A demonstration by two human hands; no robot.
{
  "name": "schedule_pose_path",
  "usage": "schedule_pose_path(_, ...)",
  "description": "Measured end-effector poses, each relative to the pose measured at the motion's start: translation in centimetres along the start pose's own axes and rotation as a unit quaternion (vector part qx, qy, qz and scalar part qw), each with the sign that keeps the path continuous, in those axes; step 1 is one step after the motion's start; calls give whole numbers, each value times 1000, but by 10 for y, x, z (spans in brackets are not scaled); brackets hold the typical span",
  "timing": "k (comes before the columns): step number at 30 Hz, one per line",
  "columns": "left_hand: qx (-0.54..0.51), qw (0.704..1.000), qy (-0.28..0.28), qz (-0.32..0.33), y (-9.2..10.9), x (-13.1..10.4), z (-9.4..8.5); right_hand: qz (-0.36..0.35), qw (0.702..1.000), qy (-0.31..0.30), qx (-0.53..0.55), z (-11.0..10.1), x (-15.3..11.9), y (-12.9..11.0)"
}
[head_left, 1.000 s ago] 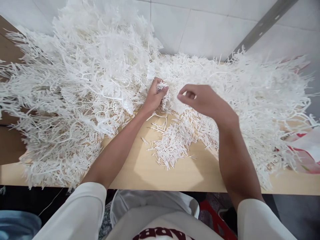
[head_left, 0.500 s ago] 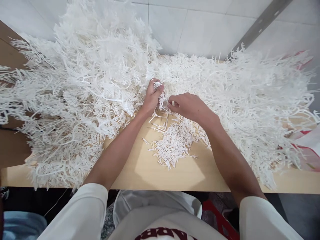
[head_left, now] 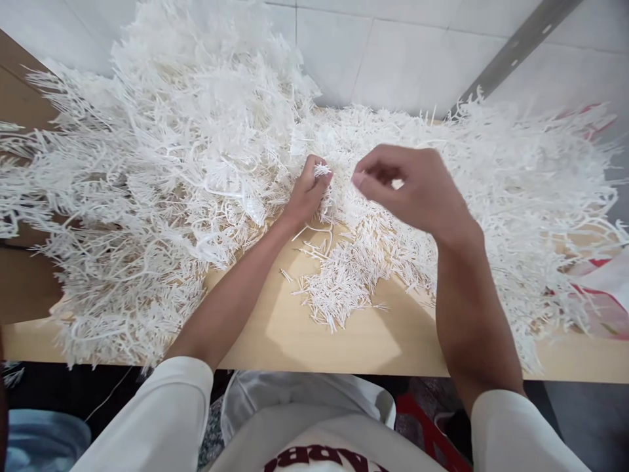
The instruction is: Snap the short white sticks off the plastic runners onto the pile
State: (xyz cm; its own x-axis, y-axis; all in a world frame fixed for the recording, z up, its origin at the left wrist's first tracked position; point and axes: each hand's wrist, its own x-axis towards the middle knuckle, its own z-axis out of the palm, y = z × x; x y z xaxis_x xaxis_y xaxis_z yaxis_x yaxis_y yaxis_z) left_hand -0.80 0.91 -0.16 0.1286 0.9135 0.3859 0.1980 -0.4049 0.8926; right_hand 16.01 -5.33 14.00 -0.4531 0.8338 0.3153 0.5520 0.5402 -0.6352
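My left hand [head_left: 313, 187] is closed around a white branching plastic sprig [head_left: 322, 170], whose fine tips stick out above the thumb. To its right my right hand [head_left: 405, 187] is raised over the white pile, thumb and fingertips pinched together. Whether anything small sits between those fingertips is too blurred to see. In front of both hands lies a heap of short loose white pieces [head_left: 344, 282] on the wooden table [head_left: 314, 347]. A thin bare white stem [head_left: 314, 231] rests just below my left hand.
A tall mass of white branching sprigs [head_left: 196, 118] covers the left side, and another mass [head_left: 515, 190] spreads on the right. Cardboard boxes [head_left: 24, 282] stand at the left edge. A red-and-white plastic bag [head_left: 602, 295] lies at the right. Behind is a tiled wall [head_left: 393, 59].
My right hand has pulled away from the left hand, moving up and to the right. My left hand has shifted slightly right, still gripping the sprig.
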Motion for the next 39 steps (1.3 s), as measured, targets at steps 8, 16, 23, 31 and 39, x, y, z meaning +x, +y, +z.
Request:
schedule_pose_path(8, 12, 1000, 7, -5, 1, 3, -1, 179, 968, -152, -88, -35, -1, 53)
schedule_pose_path(16, 39, 998, -21, 50, 5, 1, 1, 98, 992, -29, -74, 23, 8, 43)
schedule_pose_path(23, -2, 999, -41, 32, 6, -1, -1, 84, 994, 62, -42, 41, 15, 69)
schedule_pose_path(31, -39, 999, -37, -3, 5, 1, 2, 93, 995, -31, 23, 37, 13, 67)
schedule_pose_path(39, -5, 997, -70, 22, 2, 3, 0, 48, 989, -101, -99, 28, 9, 45)
